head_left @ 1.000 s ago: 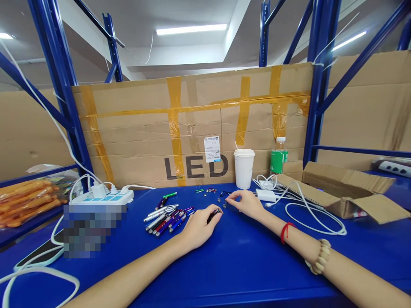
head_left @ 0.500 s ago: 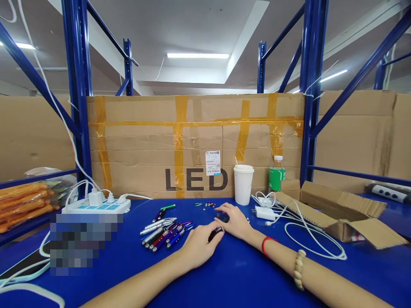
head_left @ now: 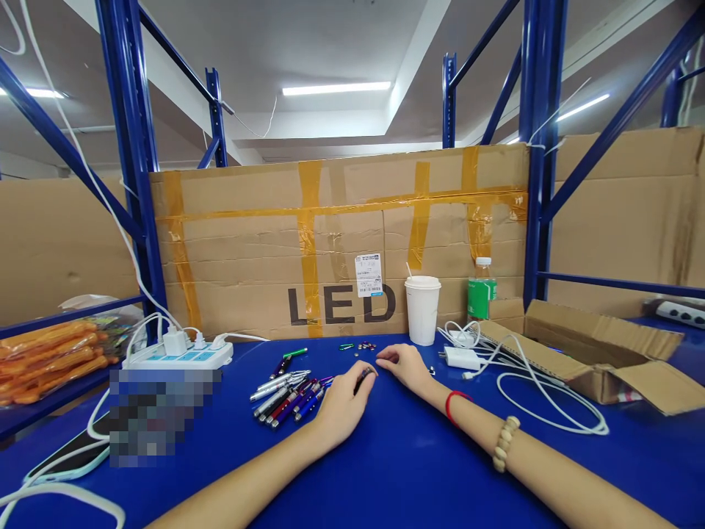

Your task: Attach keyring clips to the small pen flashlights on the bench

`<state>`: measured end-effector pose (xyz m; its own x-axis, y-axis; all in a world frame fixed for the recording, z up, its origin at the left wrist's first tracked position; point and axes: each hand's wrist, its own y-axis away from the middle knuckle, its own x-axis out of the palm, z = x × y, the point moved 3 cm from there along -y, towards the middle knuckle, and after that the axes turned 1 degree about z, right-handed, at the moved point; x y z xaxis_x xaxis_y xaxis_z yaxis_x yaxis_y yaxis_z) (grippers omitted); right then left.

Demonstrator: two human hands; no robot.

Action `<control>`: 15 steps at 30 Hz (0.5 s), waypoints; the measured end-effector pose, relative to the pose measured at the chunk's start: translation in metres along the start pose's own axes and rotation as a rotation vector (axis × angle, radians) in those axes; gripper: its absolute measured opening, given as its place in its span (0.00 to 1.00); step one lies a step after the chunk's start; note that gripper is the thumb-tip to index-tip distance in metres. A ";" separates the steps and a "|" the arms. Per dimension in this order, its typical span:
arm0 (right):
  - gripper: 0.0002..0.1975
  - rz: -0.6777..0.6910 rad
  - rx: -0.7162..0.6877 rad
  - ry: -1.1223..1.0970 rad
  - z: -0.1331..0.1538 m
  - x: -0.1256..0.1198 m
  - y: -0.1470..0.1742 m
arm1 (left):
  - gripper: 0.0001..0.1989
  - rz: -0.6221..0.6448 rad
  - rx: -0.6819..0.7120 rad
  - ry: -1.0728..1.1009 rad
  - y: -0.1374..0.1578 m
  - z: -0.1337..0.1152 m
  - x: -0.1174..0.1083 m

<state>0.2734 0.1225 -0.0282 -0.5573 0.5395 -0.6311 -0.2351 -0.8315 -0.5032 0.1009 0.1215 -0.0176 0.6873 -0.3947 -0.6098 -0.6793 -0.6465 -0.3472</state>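
My left hand (head_left: pixel 344 405) is closed around a short dark object (head_left: pixel 362 378), mostly hidden by the fingers, with only its dark end showing. Just to the right, my right hand (head_left: pixel 406 369) rests low over the blue tabletop, fingers curled with the thumb tucked beneath. Whatever its fingertips hold, if anything, is hidden. A pile of short metallic pens (head_left: pixel 289 397) in silver, red, purple and blue lies left of my left hand. Behind them are a green and a dark pen (head_left: pixel 286 360). Small loose parts (head_left: pixel 366 346) lie beyond my hands.
A white paper cup (head_left: pixel 422 312) and a green-labelled bottle (head_left: pixel 482 290) stand at the back. White cables with a charger (head_left: pixel 463 358) and an open cardboard box (head_left: pixel 603 364) are on the right. On the left are a power strip (head_left: pixel 181 356) and a phone (head_left: pixel 71 452).
The view has shifted slightly. My hands have drawn a little apart, and the dark pieces that showed under my right hand's fingers are no longer visible there.
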 end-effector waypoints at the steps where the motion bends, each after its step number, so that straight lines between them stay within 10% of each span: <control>1: 0.08 -0.032 0.013 -0.055 -0.002 -0.003 -0.001 | 0.15 -0.032 -0.013 0.041 -0.001 0.002 -0.002; 9: 0.19 -0.368 0.186 -0.387 -0.020 -0.045 -0.007 | 0.17 -0.145 -0.126 0.271 -0.008 0.012 -0.010; 15: 0.22 -0.357 0.182 -0.534 -0.004 -0.054 -0.005 | 0.14 -0.188 -0.102 0.212 -0.009 0.013 -0.012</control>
<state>0.3077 0.0980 0.0060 -0.7268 0.6856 -0.0416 -0.5833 -0.6481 -0.4896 0.0958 0.1404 -0.0164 0.8442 -0.3824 -0.3756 -0.5130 -0.7793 -0.3599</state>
